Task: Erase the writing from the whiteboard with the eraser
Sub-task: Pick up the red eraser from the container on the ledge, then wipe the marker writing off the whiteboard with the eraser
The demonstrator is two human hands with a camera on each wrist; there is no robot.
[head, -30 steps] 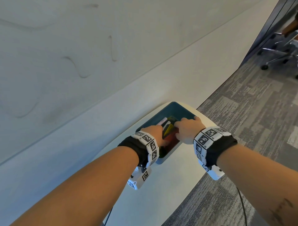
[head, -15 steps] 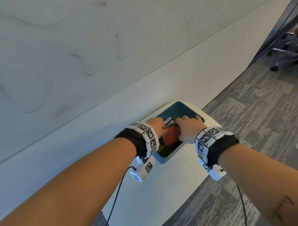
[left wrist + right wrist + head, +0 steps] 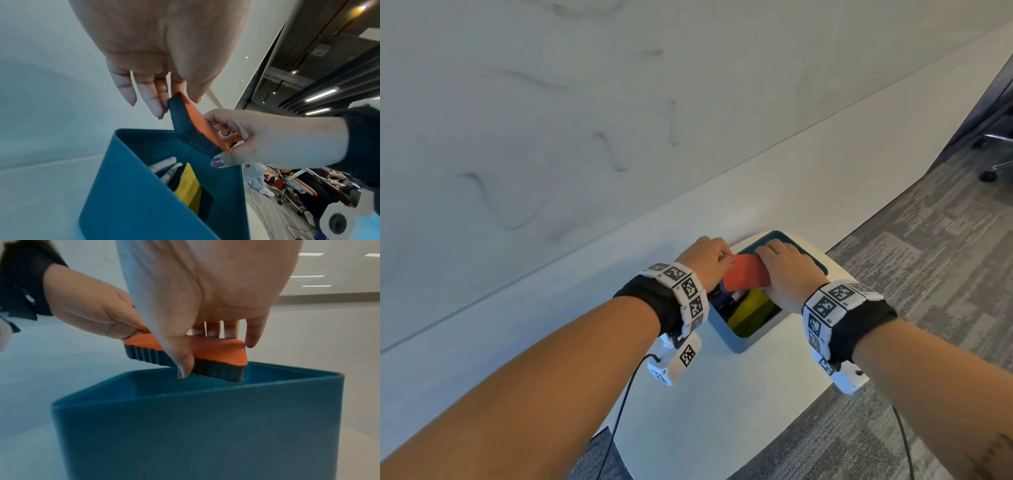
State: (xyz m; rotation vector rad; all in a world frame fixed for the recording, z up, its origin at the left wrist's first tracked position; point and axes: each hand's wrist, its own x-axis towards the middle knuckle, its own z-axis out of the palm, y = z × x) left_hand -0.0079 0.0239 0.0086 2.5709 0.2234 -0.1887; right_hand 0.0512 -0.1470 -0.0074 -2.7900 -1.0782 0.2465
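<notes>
Even soft daylight, wide-angle edge distortion

Orange-topped, dark-based eraser (image 3: 746, 275) held tilted above the bin; whiteboard (image 3: 551, 113) bears faint squiggles

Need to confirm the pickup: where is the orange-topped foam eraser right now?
In the head view the orange-topped foam eraser sits centre, just above the teal bin, gripped by the left hand and right hand.

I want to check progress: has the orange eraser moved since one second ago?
Yes. The orange eraser has come up out of the teal bin, held above its rim by both hands.
</notes>
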